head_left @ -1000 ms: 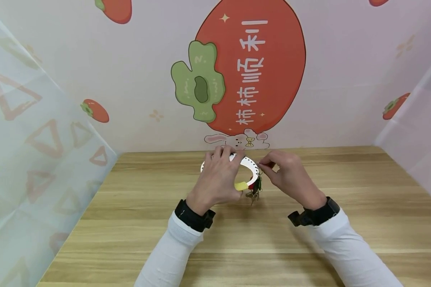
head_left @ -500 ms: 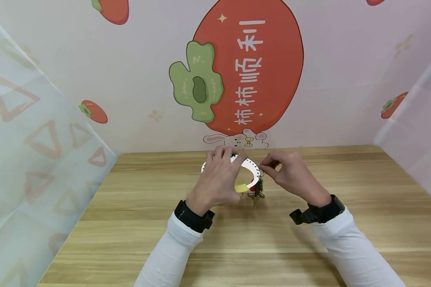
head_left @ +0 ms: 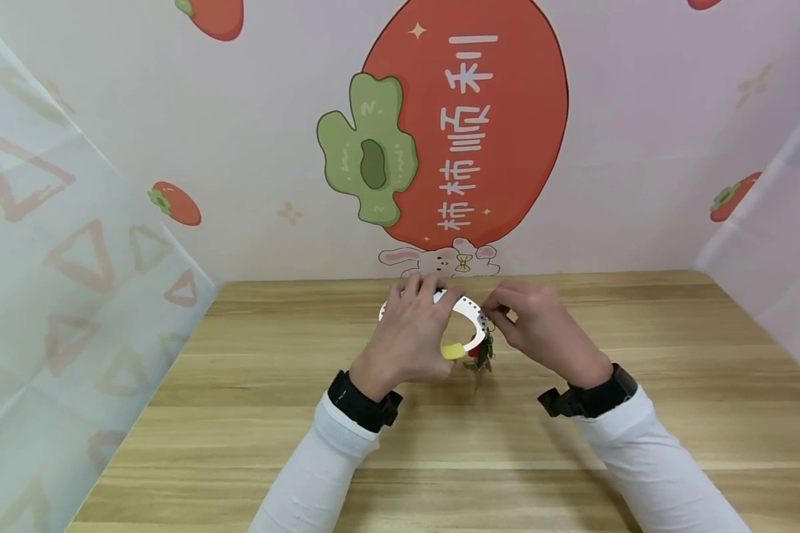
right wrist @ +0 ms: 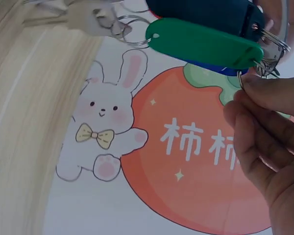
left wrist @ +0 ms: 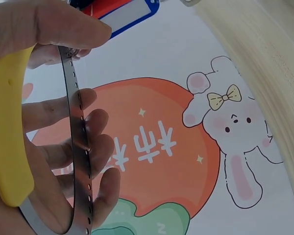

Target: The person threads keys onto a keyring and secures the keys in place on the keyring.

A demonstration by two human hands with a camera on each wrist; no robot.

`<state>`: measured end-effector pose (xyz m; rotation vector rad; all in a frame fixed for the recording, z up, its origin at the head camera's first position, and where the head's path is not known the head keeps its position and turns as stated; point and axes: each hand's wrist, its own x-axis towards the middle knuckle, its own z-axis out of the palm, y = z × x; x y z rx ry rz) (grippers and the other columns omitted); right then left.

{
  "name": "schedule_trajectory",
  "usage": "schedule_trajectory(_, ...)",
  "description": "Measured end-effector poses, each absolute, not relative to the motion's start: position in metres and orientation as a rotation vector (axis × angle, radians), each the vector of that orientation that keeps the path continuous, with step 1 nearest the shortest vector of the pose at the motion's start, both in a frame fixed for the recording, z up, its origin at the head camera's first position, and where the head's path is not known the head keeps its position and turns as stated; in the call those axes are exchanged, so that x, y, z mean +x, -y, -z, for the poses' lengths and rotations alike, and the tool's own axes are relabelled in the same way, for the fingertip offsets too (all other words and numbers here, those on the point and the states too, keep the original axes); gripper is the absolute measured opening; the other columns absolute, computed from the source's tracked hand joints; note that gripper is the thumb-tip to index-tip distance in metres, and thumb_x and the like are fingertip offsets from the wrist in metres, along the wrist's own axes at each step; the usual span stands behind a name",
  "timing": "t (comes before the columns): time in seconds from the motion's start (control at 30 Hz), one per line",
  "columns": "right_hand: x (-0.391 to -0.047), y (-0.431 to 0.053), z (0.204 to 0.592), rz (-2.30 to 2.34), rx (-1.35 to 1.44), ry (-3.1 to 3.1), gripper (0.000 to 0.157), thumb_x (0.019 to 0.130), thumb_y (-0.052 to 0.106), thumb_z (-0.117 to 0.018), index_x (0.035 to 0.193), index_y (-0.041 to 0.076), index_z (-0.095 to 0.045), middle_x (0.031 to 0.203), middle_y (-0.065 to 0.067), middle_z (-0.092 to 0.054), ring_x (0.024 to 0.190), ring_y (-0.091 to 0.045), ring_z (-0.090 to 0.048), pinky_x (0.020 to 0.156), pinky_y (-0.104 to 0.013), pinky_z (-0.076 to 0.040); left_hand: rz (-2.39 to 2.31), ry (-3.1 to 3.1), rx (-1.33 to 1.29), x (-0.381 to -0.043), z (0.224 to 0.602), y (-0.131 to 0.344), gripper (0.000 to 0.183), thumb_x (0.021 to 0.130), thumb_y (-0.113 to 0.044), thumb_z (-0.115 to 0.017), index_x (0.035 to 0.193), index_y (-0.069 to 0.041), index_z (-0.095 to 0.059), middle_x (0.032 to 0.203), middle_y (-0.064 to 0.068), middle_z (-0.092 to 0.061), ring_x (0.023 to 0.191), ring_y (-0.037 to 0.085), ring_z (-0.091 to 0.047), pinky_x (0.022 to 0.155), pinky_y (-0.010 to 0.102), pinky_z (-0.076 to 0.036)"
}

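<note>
A flat metal key ring (head_left: 472, 314), pierced with small holes along its band, carries a yellow grip (left wrist: 10, 127). My left hand (head_left: 410, 334) holds it, the thumb near the grip and the fingers round the far side of the band. Key tags hang at its right side: a green tag (right wrist: 201, 43), a dark tag (right wrist: 206, 14) and a blue-edged one (left wrist: 132, 18). Metal keys (right wrist: 90, 18) dangle from them. With thumb and forefinger, my right hand (head_left: 540, 326) pinches a small split ring (right wrist: 240, 80) beside the band; its far part is hidden by the fingertips.
Below the hands lies a wood-grain table (head_left: 240, 444). A printed backdrop (head_left: 260, 133) with a big persimmon and a rabbit stands behind it. Pale side sheets, such as the left sheet (head_left: 27, 296), flank the table.
The key ring and both hands have shifted slightly right. The hanging tags and keys have swung a little. My right fingertips stay at the band's right edge.
</note>
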<state>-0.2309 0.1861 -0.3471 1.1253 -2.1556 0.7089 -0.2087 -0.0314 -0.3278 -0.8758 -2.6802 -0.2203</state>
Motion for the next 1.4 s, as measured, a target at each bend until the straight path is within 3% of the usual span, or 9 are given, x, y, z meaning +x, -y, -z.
schedule_trajectory(0.2, -0.229, -0.182, 0.348, -0.772, 1.023, 2.198, 0.024, 0.075, -0.014, -0.081, 0.087, 0.004, -0.072, 0.081, -0.002, -0.071, 0.07, -0.012, -0.068, 0.062, -0.033, -0.056, 0.234, 2.676, -0.847, -0.209, 0.328, 0.032, 0.083, 0.062, -0.04, -0.087, 0.135, -0.017, -0.057, 0.14, 0.012, -0.049, 0.13, 0.033, -0.042, 0.103, 0.056, -0.037)
schedule_trajectory(0.4, -0.228, -0.176, 0.35, -0.972, 0.752, 2.303, 0.011, 0.083, -0.007, -0.078, 0.088, 0.003, -0.074, 0.079, -0.004, -0.072, 0.067, -0.015, -0.068, 0.063, -0.036, -0.057, 0.222, 2.633, -0.813, -0.211, 0.329, 0.031, 0.087, 0.062, -0.049, -0.087, 0.136, -0.015, -0.058, 0.139, 0.013, -0.051, 0.127, 0.034, -0.045, 0.098, 0.055, -0.04)
schedule_trajectory(0.57, -0.227, -0.173, 0.351, -1.046, 0.654, 2.301, 0.007, 0.083, -0.004, -0.078, 0.086, 0.002, -0.075, 0.077, -0.005, -0.072, 0.064, -0.015, -0.067, 0.06, -0.029, -0.055, 0.232, 2.621, -0.793, -0.212, 0.329, 0.03, 0.087, 0.061, -0.05, -0.089, 0.135, -0.014, -0.06, 0.136, 0.013, -0.053, 0.124, 0.034, -0.046, 0.096, 0.055, -0.041)
schedule_trajectory(1.0, -0.228, -0.176, 0.353, -0.966, 0.831, 2.233, 0.019, 0.077, -0.015, -0.078, 0.082, 0.003, -0.073, 0.074, -0.002, -0.072, 0.065, -0.013, -0.069, 0.059, -0.032, -0.057, 0.244, 2.665, -0.836, -0.209, 0.328, 0.032, 0.087, 0.06, -0.039, -0.089, 0.137, -0.018, -0.055, 0.139, 0.013, -0.05, 0.128, 0.034, -0.043, 0.101, 0.055, -0.037)
schedule_trajectory(1.4, -0.227, -0.177, 0.352, -0.83, 0.938, 2.238, 0.022, 0.076, -0.015, -0.079, 0.082, 0.003, -0.07, 0.076, -0.002, -0.071, 0.066, -0.011, -0.067, 0.058, -0.031, -0.056, 0.23, 2.705, -0.831, -0.208, 0.327, 0.032, 0.087, 0.061, -0.04, -0.087, 0.138, -0.017, -0.056, 0.137, 0.012, -0.05, 0.13, 0.032, -0.042, 0.101, 0.055, -0.038)
